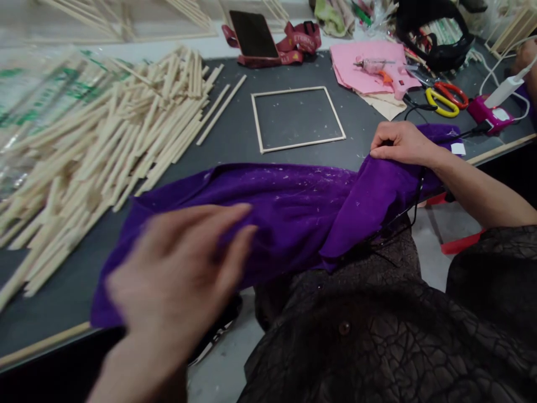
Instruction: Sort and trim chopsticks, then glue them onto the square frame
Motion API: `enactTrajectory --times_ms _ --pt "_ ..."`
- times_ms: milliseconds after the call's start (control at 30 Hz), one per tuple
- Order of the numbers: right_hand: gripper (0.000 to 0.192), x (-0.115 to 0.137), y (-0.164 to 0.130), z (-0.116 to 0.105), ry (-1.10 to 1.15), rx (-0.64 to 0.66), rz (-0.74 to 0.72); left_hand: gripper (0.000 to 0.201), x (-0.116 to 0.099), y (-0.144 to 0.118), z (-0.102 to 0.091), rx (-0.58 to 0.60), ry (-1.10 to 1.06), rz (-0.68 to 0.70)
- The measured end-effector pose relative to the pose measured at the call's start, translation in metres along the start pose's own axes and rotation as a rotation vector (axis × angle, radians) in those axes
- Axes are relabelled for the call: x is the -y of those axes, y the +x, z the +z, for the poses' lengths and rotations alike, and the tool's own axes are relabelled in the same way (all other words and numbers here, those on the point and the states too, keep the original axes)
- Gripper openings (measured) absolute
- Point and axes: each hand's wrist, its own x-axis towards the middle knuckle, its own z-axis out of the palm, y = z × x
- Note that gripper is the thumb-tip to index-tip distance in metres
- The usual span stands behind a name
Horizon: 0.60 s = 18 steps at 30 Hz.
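Note:
A purple cloth (268, 196), dotted with white bits of fluff, lies along the front edge of the table and hangs partly over it. Its right part is folded over, and my right hand (400, 144) pinches the fold between thumb and fingers. Blurred by motion, my left hand (180, 263) hovers above the cloth's left part; thumb and forefinger stand apart with nothing visible between them. Beyond the cloth, a thin rectangular frame of wooden sticks (300, 146) lies flat on the dark table (226, 143).
A large heap of wooden sticks (126, 134) and plastic bags (37, 95) covers the left side. At the back lies a phone (254, 34) on a red lanyard (300, 40). To the right are a pink glue gun (388, 73), scissors (442, 102), a magenta power adapter (489, 115) and cables.

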Motion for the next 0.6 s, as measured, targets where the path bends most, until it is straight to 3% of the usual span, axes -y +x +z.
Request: enactTrajectory --times_ms 100,167,333,600 --pt "0.019 0.0 0.0 0.001 0.012 -0.01 -0.008 0.035 -0.05 0.021 0.044 0.04 -0.07 0.344" --pt "0.021 0.0 -0.001 0.002 0.002 -0.027 -0.021 0.035 -0.066 0.031 0.064 0.114 -0.106 0.473" --pt "0.024 0.001 -0.003 0.005 -0.062 -0.043 -0.038 0.048 -0.058 0.036 0.09 0.314 -0.01 0.448" --pt "0.023 -0.006 0.009 0.01 -0.153 -0.011 -0.001 0.051 -0.044 0.054 0.087 0.549 0.008 0.399"
